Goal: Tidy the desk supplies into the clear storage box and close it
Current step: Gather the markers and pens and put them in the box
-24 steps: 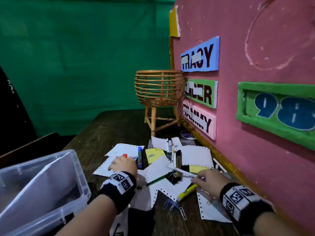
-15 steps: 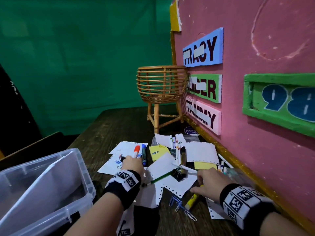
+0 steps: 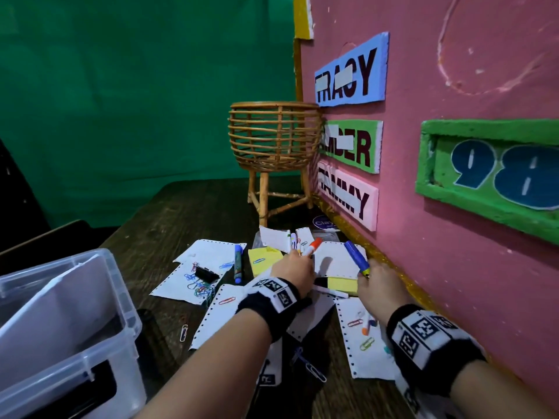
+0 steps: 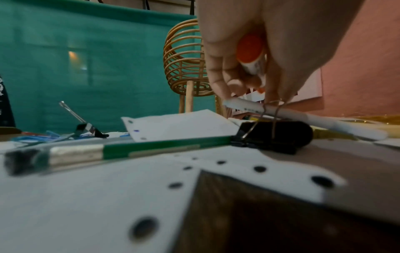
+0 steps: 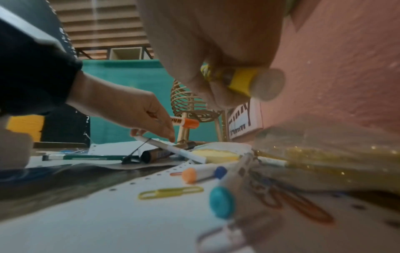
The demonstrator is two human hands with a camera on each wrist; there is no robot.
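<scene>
Markers are the risk: the left hand [image 3: 292, 269], already gripping an orange-capped marker [image 3: 312, 247], pinches at a white pen [image 4: 303, 119] by the desk's wall edge, and may drop one before reaching the clear storage box [image 3: 99, 316] at the near-left corner, while the right hand [image 3: 382, 285] clasps a blue-capped marker [image 3: 357, 258].

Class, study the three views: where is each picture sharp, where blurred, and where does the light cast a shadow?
Head view: sharp and dim overall; the left hand casts a shadow on the white paper.
Left wrist view: the black binder clip is fairly sharp; the green pencil blurs toward the lens.
Right wrist view: the teal-capped marker and yellow paper clip up close are soft; the right hand looms blurred.
</scene>
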